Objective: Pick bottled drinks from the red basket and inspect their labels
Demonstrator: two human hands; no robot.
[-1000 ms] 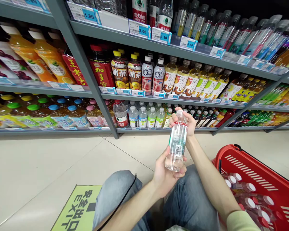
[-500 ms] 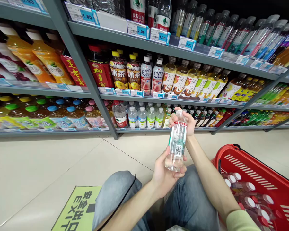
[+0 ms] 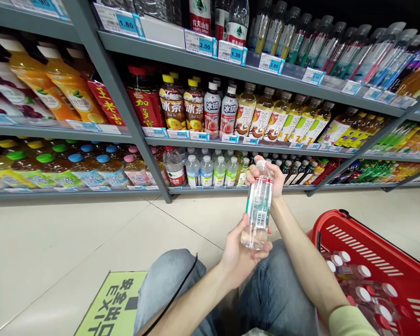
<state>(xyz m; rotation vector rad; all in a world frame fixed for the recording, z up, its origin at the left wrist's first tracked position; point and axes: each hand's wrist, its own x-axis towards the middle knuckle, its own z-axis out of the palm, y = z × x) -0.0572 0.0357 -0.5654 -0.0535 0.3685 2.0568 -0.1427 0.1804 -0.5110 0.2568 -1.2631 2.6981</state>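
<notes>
I hold a clear plastic drink bottle [image 3: 257,207] with a white cap and a barcode label upright in front of me, over my knees. My left hand [image 3: 240,254] cups its base, fingers wrapped round the lower part. My right hand [image 3: 271,177] grips the neck and cap from behind. Both hands are closed on the bottle. Behind it, the bottom shelf [image 3: 231,189] carries a row of similar small bottles [image 3: 207,170].
A red shopping basket [image 3: 371,259] with several capped bottles stands at my right on the tiled floor. Grey shelving [image 3: 133,116] full of juice and tea bottles runs across the view. A green floor sticker [image 3: 114,303] lies beside my left knee.
The bottle has turned slightly in my hands and my left thumb has shifted up along its side. Otherwise nothing has moved.
</notes>
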